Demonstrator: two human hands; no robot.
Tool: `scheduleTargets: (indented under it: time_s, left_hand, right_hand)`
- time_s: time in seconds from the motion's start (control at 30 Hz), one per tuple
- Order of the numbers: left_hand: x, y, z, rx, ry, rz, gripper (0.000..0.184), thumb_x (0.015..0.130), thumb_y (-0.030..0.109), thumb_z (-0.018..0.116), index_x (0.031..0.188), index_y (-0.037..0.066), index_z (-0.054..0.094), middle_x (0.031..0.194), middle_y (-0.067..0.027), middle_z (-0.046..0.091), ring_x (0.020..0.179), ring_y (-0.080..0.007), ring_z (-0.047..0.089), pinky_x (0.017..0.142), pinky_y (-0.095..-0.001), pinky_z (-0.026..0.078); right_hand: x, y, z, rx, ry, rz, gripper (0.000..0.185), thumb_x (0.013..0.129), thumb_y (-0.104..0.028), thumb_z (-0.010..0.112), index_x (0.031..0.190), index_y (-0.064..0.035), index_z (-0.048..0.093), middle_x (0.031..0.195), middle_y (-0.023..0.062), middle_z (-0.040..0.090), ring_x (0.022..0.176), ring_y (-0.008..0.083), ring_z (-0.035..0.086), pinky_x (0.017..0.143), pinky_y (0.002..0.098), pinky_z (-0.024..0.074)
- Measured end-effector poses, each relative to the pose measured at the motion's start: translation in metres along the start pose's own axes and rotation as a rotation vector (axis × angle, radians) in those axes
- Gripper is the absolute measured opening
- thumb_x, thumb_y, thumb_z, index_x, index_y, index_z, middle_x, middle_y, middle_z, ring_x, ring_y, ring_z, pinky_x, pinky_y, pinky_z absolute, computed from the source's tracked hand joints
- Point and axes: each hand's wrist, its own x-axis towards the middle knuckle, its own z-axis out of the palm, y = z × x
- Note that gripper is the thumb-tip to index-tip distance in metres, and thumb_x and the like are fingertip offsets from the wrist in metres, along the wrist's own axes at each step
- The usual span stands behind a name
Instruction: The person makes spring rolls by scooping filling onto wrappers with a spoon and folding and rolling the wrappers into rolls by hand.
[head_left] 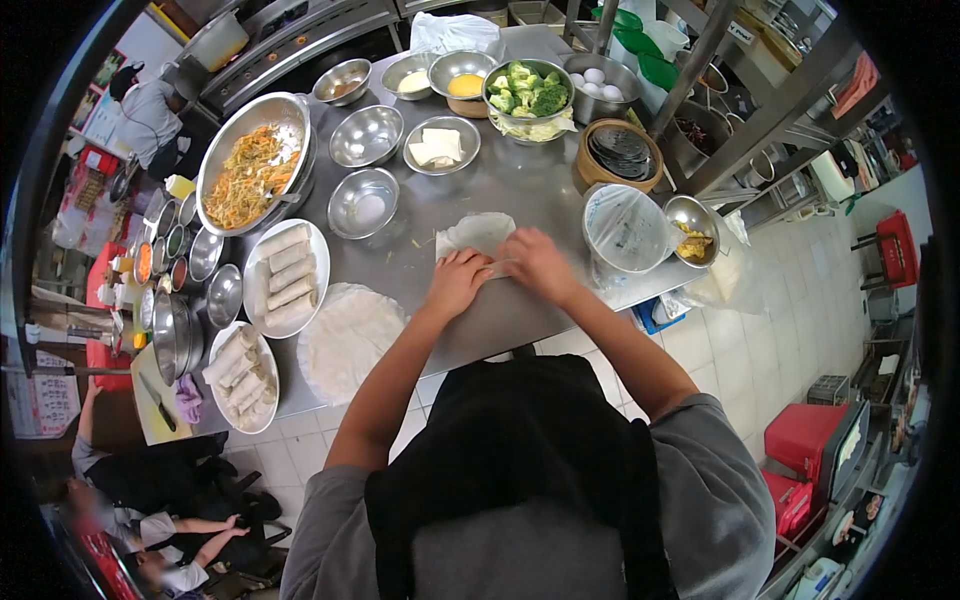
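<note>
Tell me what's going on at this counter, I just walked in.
A person in a black apron has the left hand and right hand close together at the near part of a thin pale sheet on the steel table. Their fingers hide whether anything is inside. To the person's left, pale rolls lie on two oval plates, beside more round sheets and a big bowl of shredded orange-and-pale mix.

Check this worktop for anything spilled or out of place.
A few small shreds lie loose on the steel worktop, left of the wrapper at the left hand. They look spilled, resembling the mix in the big bowl.
</note>
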Motion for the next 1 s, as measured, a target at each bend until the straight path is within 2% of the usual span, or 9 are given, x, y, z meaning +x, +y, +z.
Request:
scheduleTargets:
  time_s: [0.03, 0.13, 0.23, 0.33, 0.43, 0.53, 0.63, 0.93, 1.0]
  left_hand:
    - [0.002, -0.001, 0.003, 0.004, 0.012, 0.006, 0.029, 0.096, 0.035, 0.059, 0.116, 0.017, 0.068, 0.115, -0.0036, 0.062, 0.112, -0.0273, 0.056, 0.095, -0.0445, 0.042]
    - [0.003, -0.003, 0.004, -0.012, 0.019, -0.028, 0.031, 0.095, 0.035, 0.06, 0.116, 0.015, 0.068, 0.114, -0.0055, 0.061, 0.111, -0.0285, 0.056, 0.094, -0.0444, 0.043]
    - [0.006, -0.006, 0.002, -0.012, -0.011, -0.002, 0.035, 0.096, 0.037, 0.059, 0.12, 0.012, 0.066, 0.116, -0.0067, 0.06, 0.111, -0.0298, 0.057, 0.094, -0.0436, 0.043]
    - [0.009, -0.007, 0.001, -0.068, 0.01, 0.015, 0.037, 0.093, 0.033, 0.064, 0.122, 0.011, 0.063, 0.118, -0.0071, 0.058, 0.112, -0.0301, 0.055, 0.095, -0.0425, 0.043]
    - [0.0, 0.007, -0.011, 0.0, 0.17, 0.14, 0.045, 0.087, 0.032, 0.071, 0.124, 0.01, 0.059, 0.121, -0.0071, 0.057, 0.115, -0.0298, 0.053, 0.096, -0.0429, 0.042]
    - [-0.008, 0.008, -0.009, 0.148, 0.118, 0.141, 0.05, 0.081, 0.031, 0.076, 0.125, 0.012, 0.06, 0.124, -0.0086, 0.056, 0.12, -0.0307, 0.05, 0.099, -0.0443, 0.04]
    - [-0.008, 0.005, -0.004, 0.078, 0.119, 0.12, 0.054, 0.078, 0.034, 0.077, 0.125, 0.013, 0.06, 0.123, -0.0081, 0.056, 0.119, -0.0303, 0.051, 0.099, -0.0444, 0.039]
    - [0.004, -0.023, 0.0, -0.047, 0.081, 0.17, 0.051, 0.075, 0.027, 0.08, 0.121, 0.013, 0.062, 0.119, -0.0068, 0.057, 0.113, -0.0316, 0.053, 0.098, -0.0444, 0.042]
    - [0.002, -0.023, -0.001, -0.15, 0.117, 0.102, 0.05, 0.078, 0.03, 0.078, 0.122, 0.013, 0.063, 0.12, -0.0081, 0.056, 0.115, -0.0321, 0.052, 0.099, -0.0451, 0.041]
  right_hand:
    - [-0.009, -0.006, -0.002, -0.085, -0.07, -0.087, 0.036, 0.082, -0.019, 0.075, 0.117, -0.0142, 0.066, 0.116, 0.0054, 0.062, 0.106, 0.0275, 0.057, 0.086, 0.0425, 0.046]
    - [-0.023, -0.009, 0.012, -0.142, -0.098, -0.041, 0.051, 0.08, -0.022, 0.076, 0.129, -0.0177, 0.06, 0.123, 0.0029, 0.058, 0.116, 0.0266, 0.052, 0.095, 0.0434, 0.0416]
    - [-0.025, -0.006, 0.019, -0.209, -0.056, -0.046, 0.054, 0.079, -0.025, 0.075, 0.13, -0.0164, 0.059, 0.123, 0.0027, 0.058, 0.117, 0.0253, 0.052, 0.095, 0.041, 0.0416]
    - [-0.027, -0.004, 0.022, -0.221, -0.052, -0.037, 0.053, 0.08, -0.025, 0.074, 0.13, -0.0171, 0.059, 0.124, 0.0025, 0.058, 0.117, 0.0256, 0.052, 0.095, 0.0409, 0.0414]
    - [-0.024, -0.003, 0.026, -0.223, -0.038, -0.026, 0.05, 0.08, -0.027, 0.074, 0.128, -0.0174, 0.06, 0.122, 0.0028, 0.059, 0.117, 0.0264, 0.052, 0.095, 0.0411, 0.0411]
    - [-0.023, -0.003, 0.025, -0.2, -0.046, -0.003, 0.048, 0.08, -0.029, 0.073, 0.125, -0.0175, 0.061, 0.121, 0.0036, 0.059, 0.116, 0.0269, 0.052, 0.096, 0.0419, 0.0406]
    - [-0.022, -0.002, 0.024, -0.162, -0.036, -0.004, 0.046, 0.08, -0.031, 0.074, 0.123, -0.0173, 0.062, 0.119, 0.004, 0.059, 0.115, 0.0274, 0.052, 0.095, 0.0428, 0.0404]
    - [-0.009, 0.009, 0.024, -0.125, -0.123, 0.042, 0.042, 0.081, -0.031, 0.074, 0.12, -0.0166, 0.064, 0.117, 0.0048, 0.06, 0.114, 0.0296, 0.052, 0.094, 0.0435, 0.0411]
    - [-0.007, 0.012, 0.023, -0.118, -0.125, 0.018, 0.041, 0.082, -0.03, 0.074, 0.12, -0.0166, 0.064, 0.117, 0.0043, 0.06, 0.113, 0.029, 0.053, 0.095, 0.0434, 0.0413]
